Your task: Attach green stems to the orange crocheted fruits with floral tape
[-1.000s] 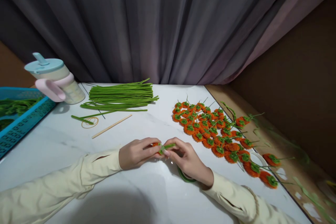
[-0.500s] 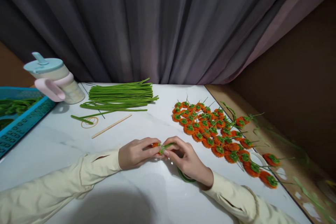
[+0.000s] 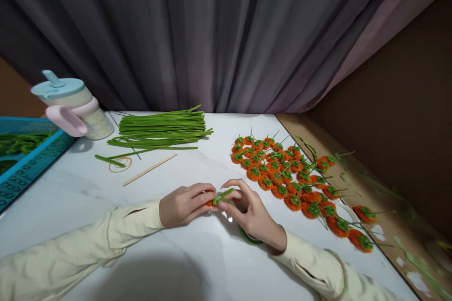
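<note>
My left hand (image 3: 188,204) is closed on a small orange pipe-cleaner fruit (image 3: 211,203), mostly hidden by the fingers. Its green pipe-cleaner stem (image 3: 224,194) sticks out toward the right. Beside it is my right hand (image 3: 250,211), its index finger raised and its thumb close to the stem's base; whether the thumb touches is hard to see. Under the right hand, a round green roll (image 3: 251,240) is partly covered. Off to the right lie several finished-looking orange fruits (image 3: 273,167) with green tops and thin stems.
Green pipe cleaners (image 3: 162,126) lie bundled at the back of the white table (image 3: 141,249). Nearer are a wooden stick (image 3: 150,170) and rubber bands (image 3: 115,166). On the left stand a lidded cup (image 3: 72,103) and a blue basket (image 3: 35,164). A curtain (image 3: 197,33) hangs behind.
My right index finger has lifted off the green stem, and the right fingers have spread. More of the stem shows now. My left hand keeps its hold, nearly unmoved.
</note>
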The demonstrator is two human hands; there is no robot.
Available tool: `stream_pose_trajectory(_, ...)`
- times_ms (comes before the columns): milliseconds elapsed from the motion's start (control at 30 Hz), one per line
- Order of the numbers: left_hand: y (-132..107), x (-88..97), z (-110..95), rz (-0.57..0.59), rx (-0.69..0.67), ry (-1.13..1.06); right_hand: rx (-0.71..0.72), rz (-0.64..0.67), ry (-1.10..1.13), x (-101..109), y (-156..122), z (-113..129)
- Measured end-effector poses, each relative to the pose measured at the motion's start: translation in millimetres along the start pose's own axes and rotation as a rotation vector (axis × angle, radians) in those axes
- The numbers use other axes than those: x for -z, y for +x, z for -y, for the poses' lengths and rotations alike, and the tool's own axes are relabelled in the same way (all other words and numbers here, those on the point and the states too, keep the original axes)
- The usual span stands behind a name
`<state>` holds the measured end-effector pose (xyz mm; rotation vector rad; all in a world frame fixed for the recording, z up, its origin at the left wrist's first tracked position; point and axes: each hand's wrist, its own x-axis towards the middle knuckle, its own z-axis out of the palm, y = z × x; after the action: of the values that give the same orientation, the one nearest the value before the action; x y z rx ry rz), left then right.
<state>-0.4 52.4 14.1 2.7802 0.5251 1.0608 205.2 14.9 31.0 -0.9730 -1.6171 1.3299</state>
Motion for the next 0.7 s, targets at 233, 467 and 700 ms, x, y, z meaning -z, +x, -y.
stream_pose_trajectory(233, 0.4, 0.7, 0.0, 0.002, 0.030, 0.026, -0.175, 0.002, 0.296, -3.3, 4.1, -7.9)
stream_pose_trajectory(467, 1.2, 0.0, 2.4, 0.044, 0.150, -0.028, -0.118, -0.044, 0.164, 0.9, 5.3, -6.4)
stream_pose_trajectory(700, 0.6, 0.0, 5.6, -0.009, 0.266, -0.401, -0.055, -0.075, 0.133, 1.2, 4.1, -7.3)
